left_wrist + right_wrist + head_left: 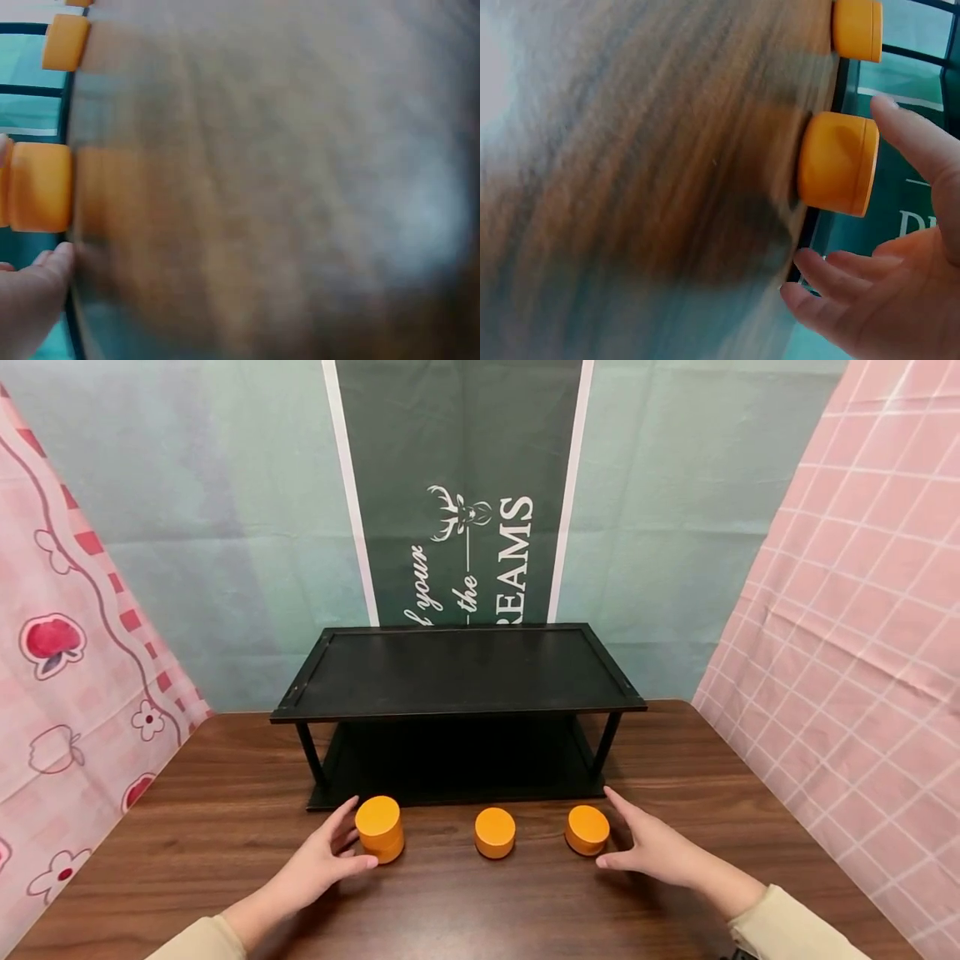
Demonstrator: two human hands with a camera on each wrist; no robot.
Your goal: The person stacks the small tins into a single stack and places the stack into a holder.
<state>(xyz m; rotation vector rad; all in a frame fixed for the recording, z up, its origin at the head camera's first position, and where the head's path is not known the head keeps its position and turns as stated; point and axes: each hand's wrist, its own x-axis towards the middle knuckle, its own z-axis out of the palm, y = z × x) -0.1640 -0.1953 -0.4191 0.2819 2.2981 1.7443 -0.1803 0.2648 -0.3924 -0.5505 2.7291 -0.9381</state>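
Note:
Two short orange cylinders form a stack on the table's left, where my left hand curves around the side, thumb in front. In the left wrist view the left fingertips stand slightly apart from the lower cylinder; whether the thumb touches is unclear. A single orange cylinder sits in the middle. On the right, another orange cylinder stands beside my right hand. That hand's thumb and fingers are spread, with a gap to the cylinder, whose seam shows near its top.
Behind the cylinders stands a black two-tier rack with thin posts and a lower shelf. The brown wooden table is glossy. A green printed cloth hangs behind, with pink cloths on the left and right.

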